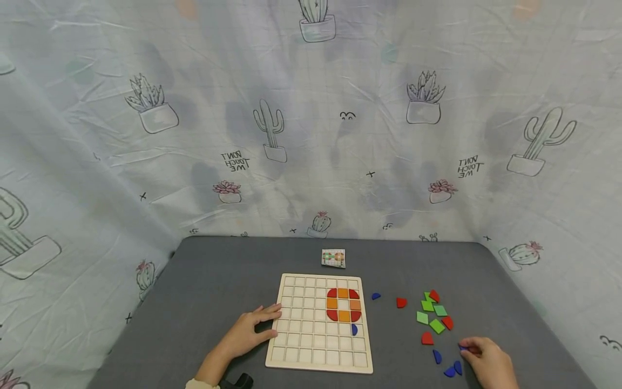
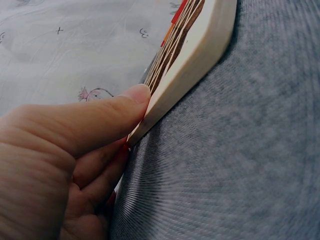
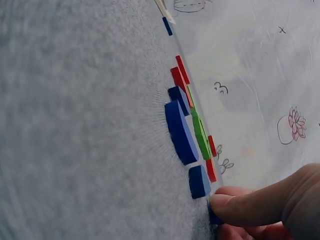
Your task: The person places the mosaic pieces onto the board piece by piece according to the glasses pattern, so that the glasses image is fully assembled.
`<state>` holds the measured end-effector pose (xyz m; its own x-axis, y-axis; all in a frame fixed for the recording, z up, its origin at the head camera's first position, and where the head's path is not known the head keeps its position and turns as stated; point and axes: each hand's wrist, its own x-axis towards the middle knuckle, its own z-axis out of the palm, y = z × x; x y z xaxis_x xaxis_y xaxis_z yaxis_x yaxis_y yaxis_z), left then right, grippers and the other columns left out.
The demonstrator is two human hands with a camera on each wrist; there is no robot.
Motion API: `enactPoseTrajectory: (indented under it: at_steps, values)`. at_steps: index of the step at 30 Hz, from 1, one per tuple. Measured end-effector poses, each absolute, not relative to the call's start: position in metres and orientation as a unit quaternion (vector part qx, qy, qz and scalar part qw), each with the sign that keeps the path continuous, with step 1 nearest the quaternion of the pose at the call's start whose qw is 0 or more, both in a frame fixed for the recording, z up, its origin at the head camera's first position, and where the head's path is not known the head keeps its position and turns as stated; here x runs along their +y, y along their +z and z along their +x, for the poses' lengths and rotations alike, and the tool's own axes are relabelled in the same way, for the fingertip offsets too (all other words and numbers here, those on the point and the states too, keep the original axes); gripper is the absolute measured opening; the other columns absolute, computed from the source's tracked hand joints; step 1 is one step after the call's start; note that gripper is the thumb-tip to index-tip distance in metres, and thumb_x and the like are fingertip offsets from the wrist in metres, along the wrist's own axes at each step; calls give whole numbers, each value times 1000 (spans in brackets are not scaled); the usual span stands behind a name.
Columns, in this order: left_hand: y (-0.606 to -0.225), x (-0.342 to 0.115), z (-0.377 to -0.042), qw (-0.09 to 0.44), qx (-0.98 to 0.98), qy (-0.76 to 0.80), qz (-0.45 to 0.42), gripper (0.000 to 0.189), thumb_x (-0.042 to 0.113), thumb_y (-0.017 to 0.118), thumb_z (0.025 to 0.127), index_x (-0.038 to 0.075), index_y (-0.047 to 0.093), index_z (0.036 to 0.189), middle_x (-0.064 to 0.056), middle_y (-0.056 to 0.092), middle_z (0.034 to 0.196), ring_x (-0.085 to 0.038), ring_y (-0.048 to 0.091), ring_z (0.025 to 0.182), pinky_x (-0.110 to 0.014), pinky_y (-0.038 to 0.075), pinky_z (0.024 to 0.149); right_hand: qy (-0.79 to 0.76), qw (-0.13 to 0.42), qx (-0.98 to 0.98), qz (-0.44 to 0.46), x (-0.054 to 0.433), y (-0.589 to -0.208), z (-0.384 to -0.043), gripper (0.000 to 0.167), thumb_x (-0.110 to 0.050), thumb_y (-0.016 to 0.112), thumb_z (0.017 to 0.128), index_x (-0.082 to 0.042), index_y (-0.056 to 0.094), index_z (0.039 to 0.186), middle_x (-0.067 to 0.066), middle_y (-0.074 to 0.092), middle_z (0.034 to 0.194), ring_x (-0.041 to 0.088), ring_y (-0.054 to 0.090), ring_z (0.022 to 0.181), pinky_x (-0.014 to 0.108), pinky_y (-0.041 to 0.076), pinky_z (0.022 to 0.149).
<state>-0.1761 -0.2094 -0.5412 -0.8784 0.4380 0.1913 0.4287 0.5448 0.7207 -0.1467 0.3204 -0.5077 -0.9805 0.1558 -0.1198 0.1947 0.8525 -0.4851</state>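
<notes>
My left hand (image 1: 245, 332) rests against the left edge of a pale wooden grid board (image 1: 301, 346), its thumb (image 2: 132, 102) and fingers spread along the rim. On the board's right side, red rounded pieces (image 1: 332, 293) and orange squares (image 1: 343, 293) form a ring around one bare cell. A blue half-round piece (image 1: 354, 329) lies just below that ring. Far to the right, my right hand (image 1: 491, 362) pinches another blue half-round piece (image 3: 215, 218) between thumb and fingers, low over the table. Its fingers cover most of this piece. Several loose blue half-rounds (image 1: 437, 356) lie beside that hand.
Green diamond-shaped pieces (image 1: 437, 326) and red rounded pieces (image 1: 427, 339) are scattered right of the board on the grey table (image 1: 218, 281). One blue half-round and one red piece (image 1: 401, 302) lie nearer the board. A small patterned card (image 1: 333, 258) sits behind it.
</notes>
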Motion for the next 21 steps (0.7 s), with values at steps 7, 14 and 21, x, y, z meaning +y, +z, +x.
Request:
enactPoseTrajectory:
  at_steps: [7, 14, 21]
  values:
    - [-541, -208, -175, 8, 878, 415, 239, 50, 37, 66, 87, 10, 61, 128, -8, 53, 139, -30, 50, 127, -55, 29, 110, -277, 18, 950, 144, 316, -506, -143, 13, -12, 72, 82, -2, 71, 89, 5, 70, 76, 18, 63, 68, 48, 47, 69]
    - [-539, -208, -175, 21, 878, 415, 238, 52, 36, 66, 87, 7, 60, 129, -10, 51, 140, -32, 49, 127, -57, 27, 110, -351, -4, 920, 174, 289, -495, -136, 29, -29, 76, 80, -5, 72, 97, 6, 73, 83, 13, 63, 69, 40, 51, 67]
    - [-538, -209, -175, 18, 882, 407, 238, 52, 36, 65, 88, 6, 59, 130, -10, 51, 140, -32, 49, 127, -56, 28, 110, -513, 37, 846, 140, 234, -497, -138, 28, -15, 74, 82, 1, 70, 104, 8, 72, 93, 12, 66, 78, 29, 59, 68]
